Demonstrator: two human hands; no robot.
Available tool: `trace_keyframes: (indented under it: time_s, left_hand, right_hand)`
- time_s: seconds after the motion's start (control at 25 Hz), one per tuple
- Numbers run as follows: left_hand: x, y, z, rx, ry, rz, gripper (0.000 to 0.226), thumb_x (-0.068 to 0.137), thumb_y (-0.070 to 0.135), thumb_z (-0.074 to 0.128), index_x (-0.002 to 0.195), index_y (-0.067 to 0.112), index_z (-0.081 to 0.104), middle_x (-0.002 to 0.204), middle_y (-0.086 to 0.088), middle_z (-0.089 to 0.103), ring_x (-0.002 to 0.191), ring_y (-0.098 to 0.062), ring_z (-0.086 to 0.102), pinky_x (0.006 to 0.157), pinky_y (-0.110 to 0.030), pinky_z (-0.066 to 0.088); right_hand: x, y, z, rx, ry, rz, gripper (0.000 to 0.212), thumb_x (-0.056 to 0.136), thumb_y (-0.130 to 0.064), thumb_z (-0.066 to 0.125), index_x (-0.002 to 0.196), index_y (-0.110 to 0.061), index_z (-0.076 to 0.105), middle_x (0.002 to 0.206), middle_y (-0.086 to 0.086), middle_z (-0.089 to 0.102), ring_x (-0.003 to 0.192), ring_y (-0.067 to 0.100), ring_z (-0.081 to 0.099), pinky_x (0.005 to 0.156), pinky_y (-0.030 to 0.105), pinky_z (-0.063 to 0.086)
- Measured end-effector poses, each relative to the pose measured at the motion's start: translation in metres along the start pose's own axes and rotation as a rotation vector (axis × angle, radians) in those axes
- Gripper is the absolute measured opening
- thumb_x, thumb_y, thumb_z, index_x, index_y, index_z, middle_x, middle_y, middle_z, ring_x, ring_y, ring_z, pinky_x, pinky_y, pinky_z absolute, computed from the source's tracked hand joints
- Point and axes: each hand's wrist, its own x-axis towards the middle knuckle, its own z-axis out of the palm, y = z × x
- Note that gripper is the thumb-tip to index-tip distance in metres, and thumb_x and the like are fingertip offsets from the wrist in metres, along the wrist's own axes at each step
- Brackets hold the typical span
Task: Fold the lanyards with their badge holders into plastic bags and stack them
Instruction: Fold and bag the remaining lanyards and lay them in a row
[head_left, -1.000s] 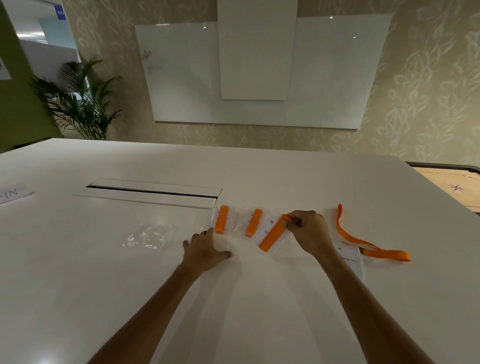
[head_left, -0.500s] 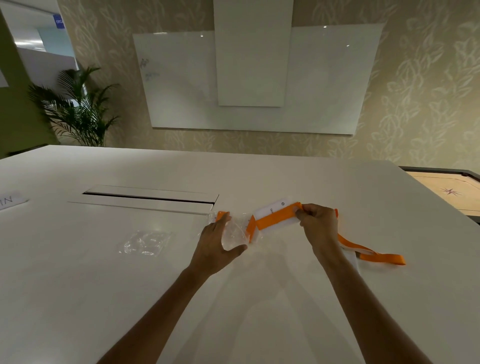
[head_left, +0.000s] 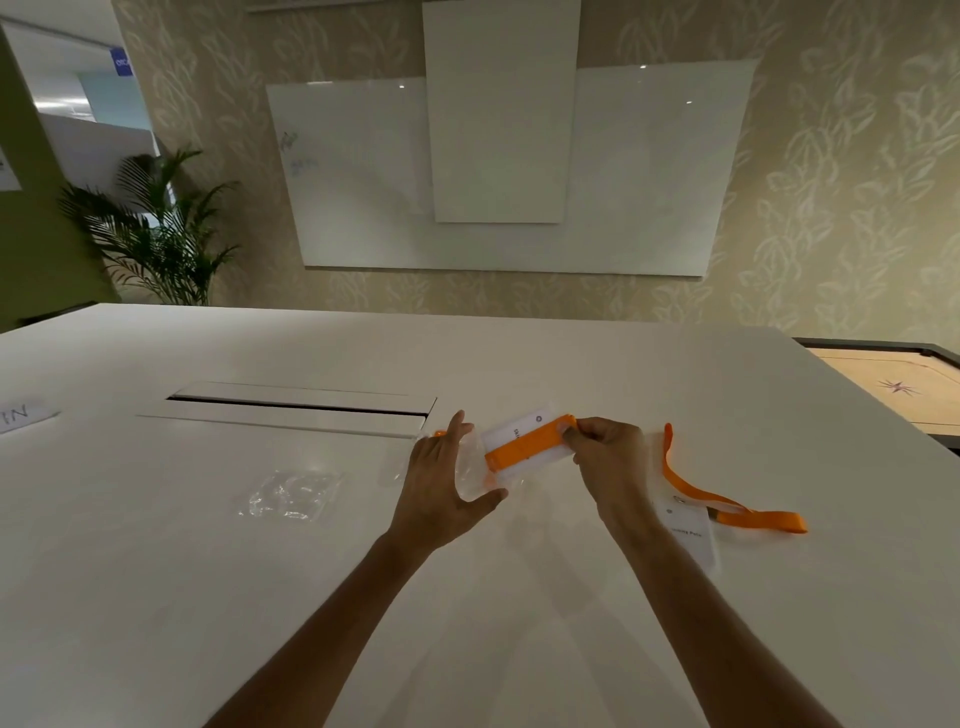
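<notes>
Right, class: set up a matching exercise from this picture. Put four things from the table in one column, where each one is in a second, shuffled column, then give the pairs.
Things
1. folded lanyard and badge
2. loose orange lanyard
3. empty plastic bags
4. paper label

Places
A. at the table's far left edge
B. lying flat, left of the left hand
C. pinched by the right hand
D. lying on the table, right of the right hand

Pairs: 1-C, 2-D, 3-B, 4-A

Both forearms bare, no sleeves, hands ungloved.
</notes>
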Motion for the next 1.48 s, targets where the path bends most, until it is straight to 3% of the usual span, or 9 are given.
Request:
trace_keyframes:
  time_s: [0.16, 0.4, 0.6, 0.88, 1.0, 1.12, 1.2, 1.36, 1.48]
  left_hand:
    - [0.001, 0.001, 0.001, 0.016, -0.012, 0.004, 0.104, 0.066, 0.071, 0.062, 0.141, 0.012, 0.021, 0.128, -0.007, 0.056, 0.109, -0.022, 0.056, 0.096, -0.045, 0.048]
    - [0.006, 0.016, 0.002, 0.020, -0.011, 0.025, 0.104, 0.066, 0.075, 0.055, 0.141, 0.015, 0.017, 0.132, -0.008, 0.053, 0.112, -0.026, 0.055, 0.097, -0.036, 0.040]
    - [0.012, 0.027, 0.004, 0.013, 0.016, 0.010, 0.102, 0.066, 0.077, 0.051, 0.141, 0.018, 0.015, 0.134, -0.005, 0.053, 0.117, -0.025, 0.054, 0.105, -0.037, 0.032]
    - [0.013, 0.037, 0.008, 0.052, 0.227, 0.134, 0.093, 0.074, 0.065, 0.061, 0.137, 0.003, 0.032, 0.134, -0.007, 0.055, 0.122, -0.021, 0.050, 0.112, -0.043, 0.031]
    - [0.014, 0.040, 0.009, 0.053, 0.267, 0.151, 0.085, 0.078, 0.063, 0.056, 0.134, 0.002, 0.035, 0.133, -0.009, 0.055, 0.120, -0.023, 0.053, 0.112, -0.046, 0.032]
    - [0.015, 0.045, 0.007, 0.028, 0.270, 0.178, 0.081, 0.081, 0.059, 0.054, 0.135, 0.004, 0.031, 0.135, -0.009, 0.054, 0.121, -0.023, 0.053, 0.112, -0.047, 0.032]
    - [0.015, 0.046, 0.006, -0.017, 0.238, 0.163, 0.085, 0.080, 0.061, 0.057, 0.137, 0.005, 0.029, 0.138, -0.007, 0.051, 0.124, -0.018, 0.050, 0.110, -0.040, 0.035]
    - [0.018, 0.050, -0.008, -0.351, 0.111, -0.049, 0.091, 0.073, 0.061, 0.064, 0.142, 0.012, 0.029, 0.139, 0.013, 0.043, 0.118, 0.010, 0.044, 0.090, -0.004, 0.039]
    - [0.029, 0.050, -0.015, -0.596, 0.090, -0.270, 0.047, 0.082, 0.040, 0.062, 0.123, 0.019, 0.055, 0.112, 0.013, 0.063, 0.102, -0.002, 0.060, 0.077, -0.006, 0.047]
  right_hand:
    - [-0.002, 0.002, 0.003, -0.053, -0.005, -0.029, 0.019, 0.085, -0.021, 0.069, 0.067, -0.027, 0.068, 0.072, 0.006, 0.071, 0.068, 0.022, 0.063, 0.069, 0.035, 0.053]
    - [-0.011, 0.002, 0.011, -0.160, -0.029, -0.093, 0.014, 0.085, -0.020, 0.066, 0.074, -0.019, 0.074, 0.067, 0.001, 0.069, 0.053, 0.010, 0.053, 0.054, 0.024, 0.041]
    - [-0.020, -0.002, 0.016, -0.123, -0.096, -0.079, 0.010, 0.081, -0.020, 0.067, 0.079, -0.022, 0.077, 0.072, -0.005, 0.073, 0.068, 0.015, 0.066, 0.067, 0.031, 0.054]
    - [-0.022, 0.000, 0.022, -0.016, -0.098, -0.040, 0.015, 0.075, -0.020, 0.076, 0.089, -0.015, 0.075, 0.100, -0.007, 0.067, 0.093, 0.009, 0.063, 0.076, 0.021, 0.051]
    - [-0.023, -0.005, 0.022, 0.035, -0.209, -0.026, 0.009, 0.076, -0.015, 0.074, 0.085, -0.016, 0.077, 0.094, -0.003, 0.073, 0.086, 0.016, 0.069, 0.075, 0.029, 0.058]
    - [-0.025, -0.011, 0.020, 0.085, -0.286, -0.002, 0.008, 0.076, -0.010, 0.073, 0.079, -0.015, 0.078, 0.079, 0.000, 0.075, 0.072, 0.015, 0.071, 0.064, 0.021, 0.055]
    - [-0.025, -0.012, 0.019, 0.114, -0.278, -0.005, 0.010, 0.075, -0.007, 0.072, 0.076, -0.015, 0.078, 0.074, 0.002, 0.075, 0.069, 0.017, 0.071, 0.061, 0.022, 0.053]
    - [-0.021, -0.009, 0.017, 0.140, -0.241, -0.010, 0.011, 0.074, -0.006, 0.071, 0.077, -0.015, 0.078, 0.081, 0.002, 0.075, 0.077, 0.020, 0.071, 0.071, 0.032, 0.057]
    - [-0.018, -0.004, 0.014, 0.086, -0.261, -0.042, 0.009, 0.076, -0.008, 0.072, 0.075, -0.016, 0.077, 0.084, -0.002, 0.073, 0.079, 0.017, 0.067, 0.069, 0.026, 0.050]
